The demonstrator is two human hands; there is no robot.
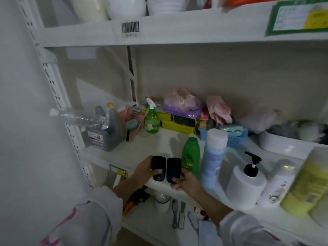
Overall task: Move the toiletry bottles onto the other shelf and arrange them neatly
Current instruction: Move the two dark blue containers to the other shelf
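Note:
Two small dark blue bottles with black caps stand side by side at the front edge of the middle shelf (pixel 124 153). My left hand (pixel 142 173) grips the left dark bottle (pixel 158 168). My right hand (pixel 186 181) grips the right dark bottle (pixel 174 172) from below. To their right along the shelf front stand a green bottle (pixel 191 155), a tall pale blue bottle (pixel 213 157), a white pump bottle (pixel 246 185), a white flowered bottle (pixel 276 183) and a yellow bottle (pixel 307 189).
At the back of the middle shelf are a green spray bottle (pixel 151 119), a grey holder (pixel 106 134), yellow packets (pixel 177 121), a blue basket (pixel 234 137) and bags. The lower shelf (pixel 150 226) holds brushes and a white cup (pixel 162 201). White bowls (pixel 126 6) sit above.

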